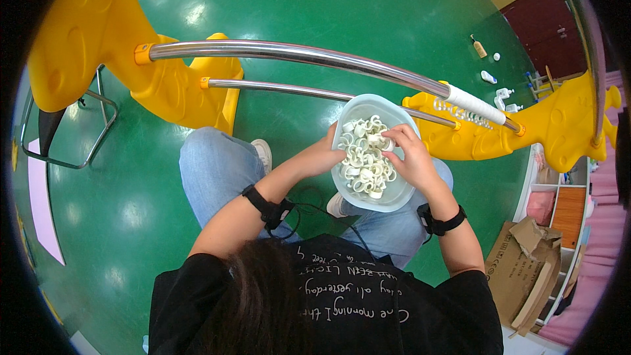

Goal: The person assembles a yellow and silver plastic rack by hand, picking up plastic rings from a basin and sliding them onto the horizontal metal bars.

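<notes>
A pale blue plastic basin (348, 106) is tilted above my knees, with a heap of small white plastic rings (360, 169) inside. My left hand (323, 154) grips the basin's left wall, thumb over the rim and fingers hidden behind it. Over the right side of the basin, my right hand (413, 158) has thumb and fingertips closed around one white ring at the edge of the heap. Beyond the basin runs a metal bar (296, 54). Its right end carries a white sleeve (474, 102), with a row of whitish rings hanging beneath.
Yellow moulded plastic supports (85, 33) hold the bar and a lower metal bar (276, 87). At the left stands a metal-framed chair (108, 121). A torn cardboard box (526, 269) leans by shelves (559, 190) at the right. Bottles (488, 77) lie on the green floor (315, 0).
</notes>
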The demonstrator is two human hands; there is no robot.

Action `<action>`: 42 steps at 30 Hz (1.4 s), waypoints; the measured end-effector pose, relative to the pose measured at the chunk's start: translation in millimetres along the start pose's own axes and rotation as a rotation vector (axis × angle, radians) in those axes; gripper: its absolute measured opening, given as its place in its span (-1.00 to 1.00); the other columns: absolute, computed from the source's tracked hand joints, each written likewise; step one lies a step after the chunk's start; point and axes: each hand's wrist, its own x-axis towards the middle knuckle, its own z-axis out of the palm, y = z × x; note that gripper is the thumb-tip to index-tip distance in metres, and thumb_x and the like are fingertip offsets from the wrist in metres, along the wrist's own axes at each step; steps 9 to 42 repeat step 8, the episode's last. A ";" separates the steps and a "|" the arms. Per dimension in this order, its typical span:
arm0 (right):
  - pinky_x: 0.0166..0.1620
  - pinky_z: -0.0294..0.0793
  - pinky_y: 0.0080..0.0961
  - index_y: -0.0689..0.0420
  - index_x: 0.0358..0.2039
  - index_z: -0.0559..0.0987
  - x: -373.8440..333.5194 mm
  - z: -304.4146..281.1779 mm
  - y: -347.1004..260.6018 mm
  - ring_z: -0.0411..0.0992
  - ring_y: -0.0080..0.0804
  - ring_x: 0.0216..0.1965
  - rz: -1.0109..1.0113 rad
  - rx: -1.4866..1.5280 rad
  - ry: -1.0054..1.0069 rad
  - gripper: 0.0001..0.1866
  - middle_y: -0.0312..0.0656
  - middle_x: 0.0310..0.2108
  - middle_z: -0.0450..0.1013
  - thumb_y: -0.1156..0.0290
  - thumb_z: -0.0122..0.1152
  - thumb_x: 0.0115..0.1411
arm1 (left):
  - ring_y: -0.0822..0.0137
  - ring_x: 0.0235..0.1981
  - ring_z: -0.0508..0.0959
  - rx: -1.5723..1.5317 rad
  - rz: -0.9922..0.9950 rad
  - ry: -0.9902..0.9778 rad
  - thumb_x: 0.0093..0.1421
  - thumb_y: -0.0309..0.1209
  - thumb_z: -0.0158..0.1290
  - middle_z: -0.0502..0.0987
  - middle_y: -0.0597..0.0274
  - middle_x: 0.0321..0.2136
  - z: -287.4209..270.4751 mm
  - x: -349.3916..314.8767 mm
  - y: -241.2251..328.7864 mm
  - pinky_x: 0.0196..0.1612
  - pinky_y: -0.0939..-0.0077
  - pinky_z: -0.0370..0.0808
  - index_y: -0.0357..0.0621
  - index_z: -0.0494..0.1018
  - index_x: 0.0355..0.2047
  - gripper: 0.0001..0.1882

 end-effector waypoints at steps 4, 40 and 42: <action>-0.19 0.42 -0.45 0.17 -0.18 0.48 0.3 -3.0 -1.4 0.40 -0.27 -0.26 -0.008 0.015 -0.008 -0.64 -0.16 -0.26 0.37 0.55 0.28 -0.05 | 0.09 0.23 0.12 -0.016 -0.005 0.004 0.02 -0.42 -0.02 0.07 -0.13 0.19 0.3 0.9 0.1 0.24 0.39 0.08 -0.33 -0.19 0.25 -0.16; -0.16 0.42 -0.45 0.16 -0.17 0.47 -1.0 -5.0 0.1 0.41 -0.29 -0.26 0.123 0.039 -0.158 -0.72 -0.11 -0.22 0.39 0.48 0.22 0.06 | 0.07 0.23 0.10 -0.032 -0.004 -0.017 0.02 -0.37 0.02 0.04 -0.13 0.20 -0.4 1.2 1.1 0.24 0.39 0.07 -0.32 -0.21 0.26 -0.12; -0.16 0.42 -0.45 0.16 -0.17 0.47 -1.0 -5.0 0.1 0.41 -0.29 -0.26 0.123 0.039 -0.158 -0.72 -0.11 -0.22 0.39 0.48 0.22 0.06 | 0.07 0.23 0.10 -0.032 -0.004 -0.017 0.02 -0.37 0.02 0.04 -0.13 0.20 -0.4 1.2 1.1 0.24 0.39 0.07 -0.32 -0.21 0.26 -0.12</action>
